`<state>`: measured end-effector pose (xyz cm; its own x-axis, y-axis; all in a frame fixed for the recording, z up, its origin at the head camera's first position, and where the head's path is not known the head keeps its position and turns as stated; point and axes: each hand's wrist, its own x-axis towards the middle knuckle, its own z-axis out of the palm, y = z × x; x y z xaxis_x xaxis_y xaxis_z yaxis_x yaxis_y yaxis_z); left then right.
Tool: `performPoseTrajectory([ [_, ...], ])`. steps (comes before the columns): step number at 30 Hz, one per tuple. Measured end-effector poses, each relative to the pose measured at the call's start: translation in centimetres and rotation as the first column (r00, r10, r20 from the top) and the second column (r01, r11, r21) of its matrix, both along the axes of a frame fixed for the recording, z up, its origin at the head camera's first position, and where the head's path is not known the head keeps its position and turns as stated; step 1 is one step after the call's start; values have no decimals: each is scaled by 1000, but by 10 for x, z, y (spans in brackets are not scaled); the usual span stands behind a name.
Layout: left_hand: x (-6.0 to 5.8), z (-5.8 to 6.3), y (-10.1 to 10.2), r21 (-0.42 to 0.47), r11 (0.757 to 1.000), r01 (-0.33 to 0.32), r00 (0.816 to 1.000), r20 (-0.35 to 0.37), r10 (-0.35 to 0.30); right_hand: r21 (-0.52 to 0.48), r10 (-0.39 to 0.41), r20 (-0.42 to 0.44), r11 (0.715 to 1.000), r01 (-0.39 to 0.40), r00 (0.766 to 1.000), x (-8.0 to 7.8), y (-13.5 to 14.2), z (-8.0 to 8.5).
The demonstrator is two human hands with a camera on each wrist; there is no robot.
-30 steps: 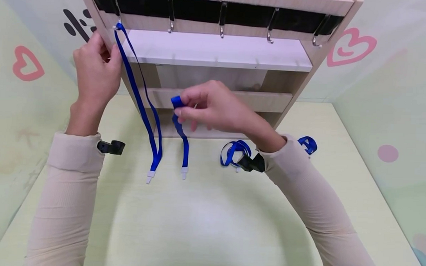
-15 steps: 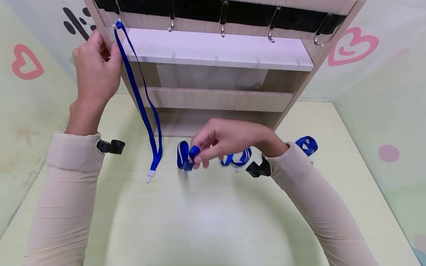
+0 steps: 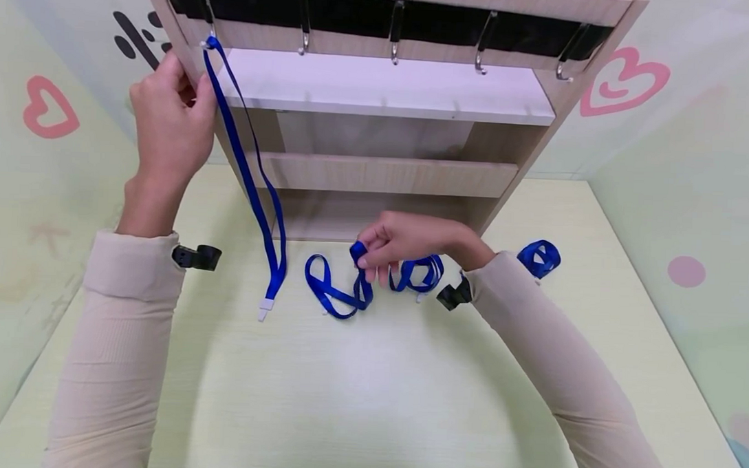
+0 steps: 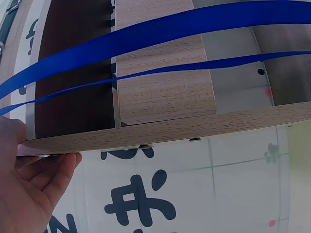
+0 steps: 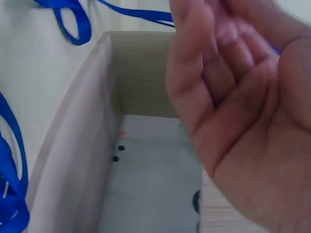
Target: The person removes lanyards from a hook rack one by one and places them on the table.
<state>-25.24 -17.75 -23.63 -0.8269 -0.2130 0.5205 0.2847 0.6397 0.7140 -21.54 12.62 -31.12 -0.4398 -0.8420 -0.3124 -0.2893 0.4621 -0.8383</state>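
In the head view my left hand (image 3: 170,120) holds the left side panel of a wooden rack (image 3: 385,176); the left wrist view shows thumb and fingers on either side of the panel (image 4: 165,127). A blue lanyard (image 3: 236,144) hangs from the leftmost hook beside this hand, its white clip (image 3: 265,309) low by the table. My right hand (image 3: 408,241) pinches the strap of a second blue lanyard (image 3: 328,287), whose loops spread to the left on the table. The right wrist view hides the pinch behind the palm.
More metal hooks (image 3: 395,49) run along the black strip at the rack's top. A coiled blue lanyard (image 3: 434,272) lies just right of my right hand, and another (image 3: 539,259) near the right sleeve. Below the hooks is a white shelf (image 3: 386,86).
My right hand has come down and to the right, bringing the lanyard from in front of the rack to the table, where its strap now lies in loops. My left hand stays put.
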Motion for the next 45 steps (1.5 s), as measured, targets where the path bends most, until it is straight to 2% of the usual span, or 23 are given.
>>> performPoseTrajectory([
  [3, 0, 0, 0, -6, 1000, -1, 1000, 5, 1, 22, -153, -62, 988, 154, 986, -5, -7, -9],
  [6, 1, 1, 0, -14, 1000, -3, 1000, 9, 4, 49, -278, -169, 956, 290, 946, -7, -18, -17],
  [8, 1, 1, 0, -14, 1000, -5, 1000, 12, 5, 74, -322, -264, 933, 352, 909, -8, -26, -23],
  [11, 2, 1, 0, -11, 1000, -4, 1000, 6, 4, 119, -321, -389, 912, 392, 863, -8, -37, -31],
  [15, 3, 0, 1, -17, 1000, 0, 1000, -7, 0, 144, -207, -536, 933, 331, 819, -5, -50, -40],
  [18, 4, 1, 1, -20, 1000, 1, 1000, -8, -1, 180, -68, -618, 957, 226, 783, 0, -58, -49],
  [20, 5, 1, 2, -23, 1000, 3, 1000, -11, -4, 229, 29, -630, 962, 150, 776, 5, -63, -55],
  [21, 5, 1, 2, -18, 1000, 6, 1000, -10, -7, 263, 83, -631, 958, 111, 771, 8, -65, -58],
  [24, 4, 1, 3, -13, 1000, 13, 1000, -10, -13, 364, 241, -631, 931, 6, 738, 18, -69, -66],
  [26, 4, 1, 3, -14, 1000, 14, 1000, -11, -14, 419, 328, -637, 907, -44, 698, 24, -69, -71],
  [27, 4, 2, 4, -13, 1000, 13, 1000, -10, -13, 444, 366, -646, 894, -61, 669, 27, -69, -73],
  [30, 5, 2, 4, -22, 1000, 9, 1000, -14, -9, 499, 438, -662, 863, -79, 609, 33, -65, -76],
  [33, 4, 2, 5, -24, 1000, 9, 1000, -11, -9, 539, 477, -668, 839, -71, 571, 38, -58, -77],
  [36, 3, 2, 5, -16, 1000, 12, 1000, -7, -12, 550, 479, -673, 833, -51, 564, 40, -49, -78],
  [40, 2, 2, 4, -19, 1000, 5, 1000, 0, -5, 534, 455, -680, 845, -36, 574, 40, -40, -78],
  [45, 2, 1, 3, -22, 1000, -1, 1000, 15, 2, 488, 410, -678, 872, -45, 610, 36, -34, -74],
])
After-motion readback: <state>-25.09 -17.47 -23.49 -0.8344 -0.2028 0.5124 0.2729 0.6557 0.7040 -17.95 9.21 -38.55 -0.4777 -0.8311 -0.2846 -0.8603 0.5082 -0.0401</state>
